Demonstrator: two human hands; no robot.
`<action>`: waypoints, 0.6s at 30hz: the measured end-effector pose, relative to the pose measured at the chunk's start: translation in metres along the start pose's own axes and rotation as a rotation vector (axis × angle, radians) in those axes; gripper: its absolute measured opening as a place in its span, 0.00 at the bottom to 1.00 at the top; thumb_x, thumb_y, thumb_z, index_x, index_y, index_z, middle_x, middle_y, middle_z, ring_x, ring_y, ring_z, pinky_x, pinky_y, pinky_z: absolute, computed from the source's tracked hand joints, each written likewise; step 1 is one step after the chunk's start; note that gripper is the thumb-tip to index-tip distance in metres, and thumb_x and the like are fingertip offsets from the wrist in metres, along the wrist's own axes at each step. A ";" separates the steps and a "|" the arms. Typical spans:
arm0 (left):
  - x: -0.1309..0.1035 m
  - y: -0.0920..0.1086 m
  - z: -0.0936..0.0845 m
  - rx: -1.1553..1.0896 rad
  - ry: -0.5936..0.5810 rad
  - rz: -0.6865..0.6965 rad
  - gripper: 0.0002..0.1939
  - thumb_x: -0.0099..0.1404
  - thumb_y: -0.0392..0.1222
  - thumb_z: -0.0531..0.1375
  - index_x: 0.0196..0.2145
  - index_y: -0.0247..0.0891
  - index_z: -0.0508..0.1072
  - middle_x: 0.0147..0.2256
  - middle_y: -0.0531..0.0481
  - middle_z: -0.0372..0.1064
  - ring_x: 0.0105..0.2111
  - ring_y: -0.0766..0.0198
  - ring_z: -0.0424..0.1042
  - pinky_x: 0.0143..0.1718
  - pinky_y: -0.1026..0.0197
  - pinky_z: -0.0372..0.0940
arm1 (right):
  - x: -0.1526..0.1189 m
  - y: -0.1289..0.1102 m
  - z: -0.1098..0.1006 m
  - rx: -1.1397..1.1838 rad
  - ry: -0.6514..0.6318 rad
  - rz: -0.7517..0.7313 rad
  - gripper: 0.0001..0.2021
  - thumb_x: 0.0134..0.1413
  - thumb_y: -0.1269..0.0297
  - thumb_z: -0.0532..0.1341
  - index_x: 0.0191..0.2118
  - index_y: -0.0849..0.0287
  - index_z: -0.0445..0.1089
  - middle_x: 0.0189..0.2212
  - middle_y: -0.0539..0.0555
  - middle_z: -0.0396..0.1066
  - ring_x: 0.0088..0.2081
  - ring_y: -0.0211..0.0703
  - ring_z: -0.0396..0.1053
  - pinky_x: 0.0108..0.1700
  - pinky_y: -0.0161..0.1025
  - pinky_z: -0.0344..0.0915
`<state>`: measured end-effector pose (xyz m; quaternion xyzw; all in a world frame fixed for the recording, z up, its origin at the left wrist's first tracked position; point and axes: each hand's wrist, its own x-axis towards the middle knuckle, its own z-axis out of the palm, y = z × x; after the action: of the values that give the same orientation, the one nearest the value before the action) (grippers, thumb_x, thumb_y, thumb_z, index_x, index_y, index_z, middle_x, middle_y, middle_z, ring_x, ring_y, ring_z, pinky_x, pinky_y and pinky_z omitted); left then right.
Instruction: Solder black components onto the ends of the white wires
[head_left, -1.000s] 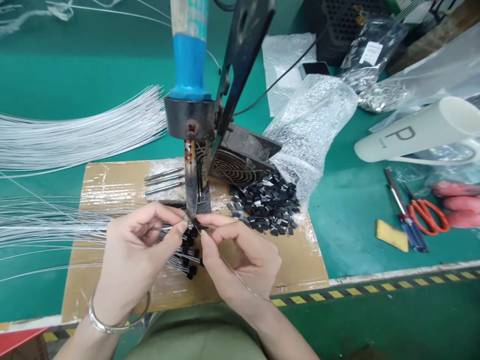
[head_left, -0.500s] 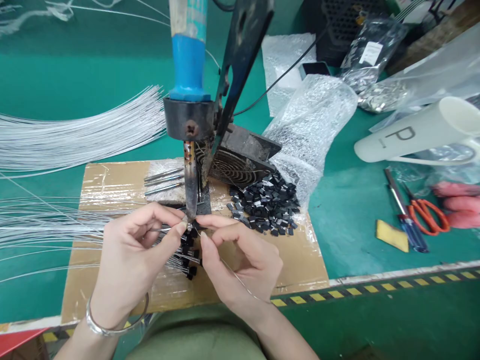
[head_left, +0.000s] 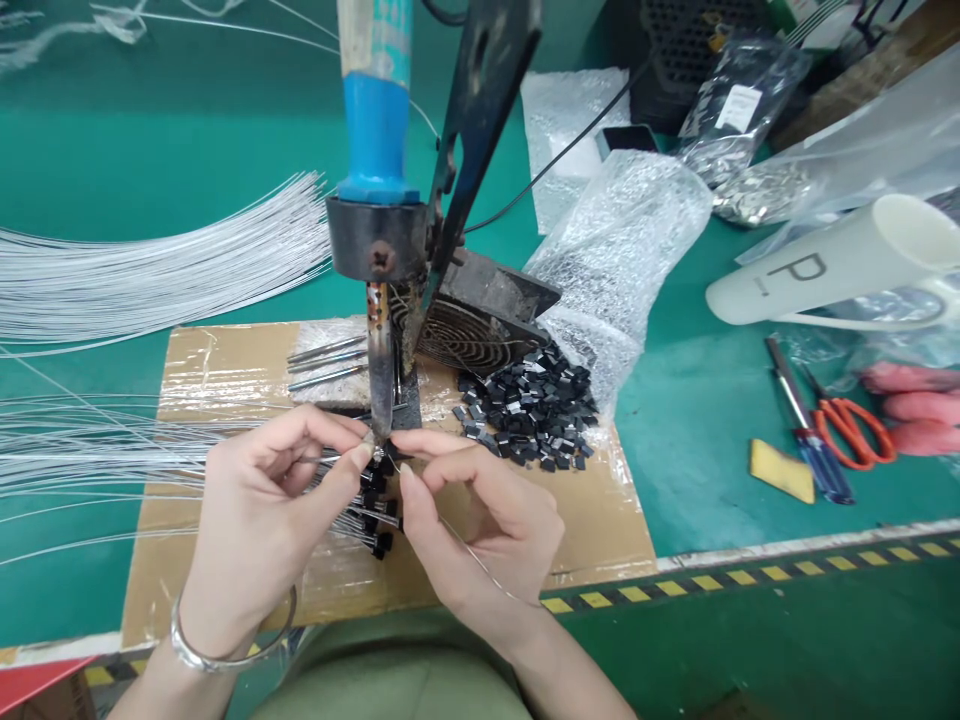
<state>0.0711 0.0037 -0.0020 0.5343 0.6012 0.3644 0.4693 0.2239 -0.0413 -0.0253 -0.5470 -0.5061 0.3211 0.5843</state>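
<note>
"How far has the work got?"
"Partway, I'd judge. Read the clock from the tip of the soldering iron (head_left: 380, 370): at six o'clock lies a cluster of black-ended wires (head_left: 376, 512), seemingly done."
"And what's left?"
"Plenty, apparently: a heap of loose black pieces (head_left: 534, 408) at three o'clock, just beside the fan (head_left: 487, 340), and a thick bundle of white wires (head_left: 172, 268) at ten, on the green counter (head_left: 690, 430)."
"Where's the small shiny piece (head_left: 379, 455)?"
"Right under the tip (mostly hidden, so I can't tell whether its joint is made). The left hand (head_left: 262, 500), at eight o'clock, has thumb and forefinger pinched on it."
"The right hand (head_left: 487, 515)?"
"At four o'clock. Its grip is drawn close about a thin strand (head_left: 481, 562) that leads up toward the tip; whether strand and iron touch, I can't make out."
</note>
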 end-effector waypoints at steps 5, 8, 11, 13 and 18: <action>0.002 -0.001 0.000 0.013 0.004 -0.002 0.04 0.58 0.36 0.70 0.27 0.42 0.81 0.30 0.53 0.80 0.26 0.67 0.73 0.26 0.67 0.65 | 0.000 0.001 0.000 -0.004 -0.005 0.001 0.11 0.58 0.78 0.67 0.31 0.54 0.72 0.42 0.57 0.87 0.40 0.46 0.86 0.46 0.39 0.83; 0.002 -0.003 0.000 0.023 -0.003 -0.013 0.04 0.59 0.37 0.70 0.27 0.42 0.81 0.30 0.52 0.80 0.24 0.68 0.70 0.23 0.66 0.62 | -0.001 0.003 0.000 0.005 0.000 -0.004 0.10 0.58 0.77 0.67 0.31 0.54 0.72 0.42 0.56 0.87 0.40 0.45 0.86 0.46 0.39 0.82; 0.001 -0.003 0.000 0.014 0.002 -0.014 0.04 0.59 0.37 0.71 0.27 0.42 0.81 0.29 0.52 0.79 0.24 0.67 0.70 0.24 0.65 0.62 | -0.001 0.004 0.000 0.015 -0.004 -0.013 0.10 0.58 0.77 0.67 0.32 0.54 0.72 0.43 0.56 0.87 0.41 0.45 0.86 0.47 0.38 0.82; 0.000 -0.003 0.000 0.008 0.006 -0.011 0.04 0.59 0.36 0.70 0.27 0.43 0.81 0.30 0.53 0.79 0.25 0.67 0.71 0.25 0.65 0.63 | -0.001 0.004 0.000 0.017 -0.018 -0.006 0.10 0.58 0.78 0.67 0.32 0.54 0.72 0.43 0.56 0.87 0.41 0.45 0.86 0.47 0.39 0.82; 0.000 -0.002 0.000 -0.001 -0.009 0.005 0.05 0.60 0.35 0.70 0.28 0.43 0.81 0.30 0.54 0.80 0.27 0.69 0.73 0.27 0.68 0.65 | -0.001 0.002 0.000 0.009 0.001 -0.014 0.10 0.59 0.77 0.67 0.32 0.54 0.72 0.43 0.56 0.87 0.41 0.45 0.86 0.47 0.38 0.82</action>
<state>0.0706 0.0031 -0.0035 0.5370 0.5976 0.3637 0.4714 0.2243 -0.0420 -0.0277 -0.5411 -0.5079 0.3191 0.5894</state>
